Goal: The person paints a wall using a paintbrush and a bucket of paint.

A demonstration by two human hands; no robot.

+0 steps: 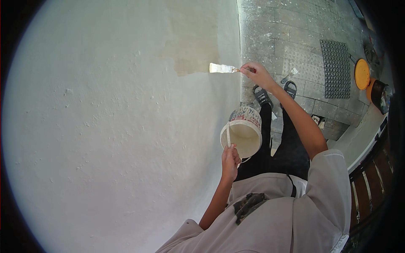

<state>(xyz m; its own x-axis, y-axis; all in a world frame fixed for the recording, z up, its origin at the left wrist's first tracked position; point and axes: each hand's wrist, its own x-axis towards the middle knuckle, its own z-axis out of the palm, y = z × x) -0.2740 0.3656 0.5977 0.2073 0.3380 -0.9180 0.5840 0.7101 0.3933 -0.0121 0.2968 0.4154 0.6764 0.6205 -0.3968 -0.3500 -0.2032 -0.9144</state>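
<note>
Our right grip (254,72) is closed around the handle of a putty knife (223,68), fingers pinched at its near end, with the pale blade stretched out to the left so that its tip meets the wall (105,126) at the lower right edge of a bare, tan patch (192,42). Our left grip (230,160) is wrapped shut on the thin handle of a small bucket (242,133), holding it up just beside the wall at about waist level; the bucket is open and its inside is coated with a cream-coloured filler, though how much sits at the bottom we cannot tell. Judging from how the surface lies, we put the work well along but not finished: nearly the whole curved wall in view is already covered in a rough white coat, while the tan patch near the top stands uncoated, and the blade sits right at its border. What is left, as far as we can see, is that patch and perhaps some smoothing of the bumps and flecks lower down. Beyond the wall, grey paving stones (291,38) spread to the right, our sandalled feet (274,92) stand on them, a dark studded mat (336,67) lies further off, and an orange lid (362,74) rests near a dark container (379,95) at the frame's edge.
</note>
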